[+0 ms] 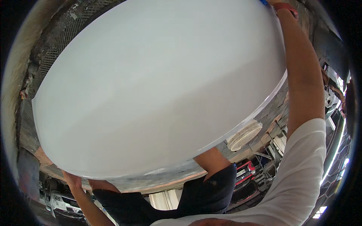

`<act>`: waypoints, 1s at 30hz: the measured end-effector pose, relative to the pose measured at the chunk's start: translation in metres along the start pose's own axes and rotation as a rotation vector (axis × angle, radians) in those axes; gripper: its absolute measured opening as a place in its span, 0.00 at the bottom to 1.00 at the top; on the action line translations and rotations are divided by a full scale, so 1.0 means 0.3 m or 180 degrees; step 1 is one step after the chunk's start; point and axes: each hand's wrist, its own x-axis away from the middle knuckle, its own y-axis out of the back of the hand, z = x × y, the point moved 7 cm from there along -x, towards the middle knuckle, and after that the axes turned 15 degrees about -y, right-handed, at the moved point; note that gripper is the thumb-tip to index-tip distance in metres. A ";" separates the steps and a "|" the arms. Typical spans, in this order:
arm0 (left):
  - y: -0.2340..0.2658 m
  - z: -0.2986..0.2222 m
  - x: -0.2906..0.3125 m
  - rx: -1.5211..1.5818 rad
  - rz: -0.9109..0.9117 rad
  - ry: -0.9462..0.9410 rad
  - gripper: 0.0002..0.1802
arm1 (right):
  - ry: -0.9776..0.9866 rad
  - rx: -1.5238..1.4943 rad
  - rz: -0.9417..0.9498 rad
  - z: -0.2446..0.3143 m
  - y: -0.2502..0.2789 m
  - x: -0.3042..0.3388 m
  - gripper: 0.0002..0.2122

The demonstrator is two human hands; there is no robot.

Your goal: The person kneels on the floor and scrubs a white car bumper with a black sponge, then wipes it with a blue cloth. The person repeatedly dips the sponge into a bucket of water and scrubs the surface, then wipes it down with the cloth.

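A large, smooth white panel, curved like a car hood, fills most of the head view. At its lower left edge my left hand is closed on the rim, with part of the fingers behind the panel. My right arm stretches along the panel's right side to the far edge. Only a sliver of my right hand shows at the top of the picture, below a red wristband. Beside that hand a bit of something blue rests against the panel; its kind is cut off, and the fingers are hidden.
My legs stand just under the near edge. A round cream tub is on the floor right of the panel. Behind me are a red vehicle and a white car. Rough dark matting and a wall lie beyond the far left edge.
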 end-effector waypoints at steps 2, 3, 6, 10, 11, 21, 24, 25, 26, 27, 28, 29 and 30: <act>0.009 0.001 0.000 -0.0080 0.0107 -0.0003 0.54 | -0.0289 -0.0232 0.0208 -0.170 0.009 -0.087 0.27; 0.031 0.004 0.007 -0.0096 -0.0140 0.0058 0.55 | -0.0345 -0.0233 0.0301 -0.239 0.019 -0.112 0.27; 0.010 -0.001 0.024 -0.0206 0.0017 0.0096 0.60 | 0.0139 0.1038 0.0422 -0.365 0.019 -0.086 0.29; -0.025 0.002 0.040 -0.0214 0.0040 0.0280 0.64 | -0.0517 0.0205 -0.0106 -0.352 0.048 0.034 0.37; -0.032 0.005 0.040 -0.0176 0.0012 0.0333 0.64 | -0.0480 0.0349 0.0056 -0.287 0.044 0.067 0.39; -0.081 -0.035 0.105 -0.0353 0.0234 0.0169 0.57 | 0.0728 -0.0322 0.0776 0.732 -0.269 0.713 0.35; -0.083 -0.023 0.093 -0.0147 0.0266 0.0287 0.57 | 0.1010 -0.0436 0.0758 0.951 -0.299 0.985 0.34; -0.085 -0.014 0.086 -0.0072 0.0357 0.0341 0.57 | 0.1136 -0.0401 0.0675 1.032 -0.311 1.075 0.33; -0.072 -0.007 0.076 0.0012 0.0308 0.0395 0.58 | 0.1222 -0.0373 0.0633 1.112 -0.328 1.162 0.32; -0.066 0.001 0.068 0.0059 0.0370 0.0396 0.59 | 0.1316 -0.0313 0.0570 1.190 -0.352 1.250 0.32; -0.051 0.008 0.063 0.0086 0.0349 0.0409 0.59 | 0.1368 -0.0212 0.0511 1.271 -0.383 1.333 0.31; -0.043 0.011 0.058 0.0157 0.0469 0.0405 0.59 | 0.1595 -0.0203 0.0512 1.368 -0.419 1.422 0.31; -0.037 0.013 0.056 0.0227 0.0597 0.0401 0.58 | 0.1778 -0.0156 0.0513 1.462 -0.460 1.509 0.31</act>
